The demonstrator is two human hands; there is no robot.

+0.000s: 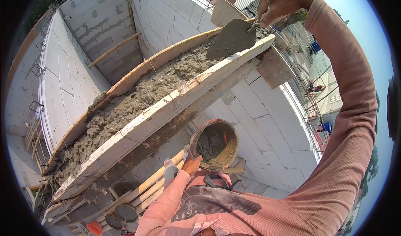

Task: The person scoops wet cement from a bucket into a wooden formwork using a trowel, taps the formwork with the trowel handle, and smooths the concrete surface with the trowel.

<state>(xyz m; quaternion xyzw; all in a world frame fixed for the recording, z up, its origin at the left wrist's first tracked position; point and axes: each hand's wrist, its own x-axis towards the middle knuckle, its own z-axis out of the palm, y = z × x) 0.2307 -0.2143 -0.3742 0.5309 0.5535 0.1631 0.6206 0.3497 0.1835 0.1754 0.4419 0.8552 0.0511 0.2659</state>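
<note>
My right hand (277,4) is raised at the top, its fingers wrapped around the handle of a trowel (232,39). The trowel's broad, mortar-smeared blade lies over the far end of a long wooden form. Wet, lumpy concrete (161,77) fills this form between its near board (167,104) and its far board (156,60). Below the form, a dirty orange bucket (231,150) is tilted so its mouth shows, with grey concrete inside. My left hand (192,165) grips the bucket at its lower left side; the fingertips are partly hidden.
White block walls (267,119) stand on both sides of the form. Bamboo poles (146,190) run beneath me, beside dark buckets (126,213) and an orange container (94,227) lower down. Thin tie wires (175,102) cross the form. A deep drop shows at right.
</note>
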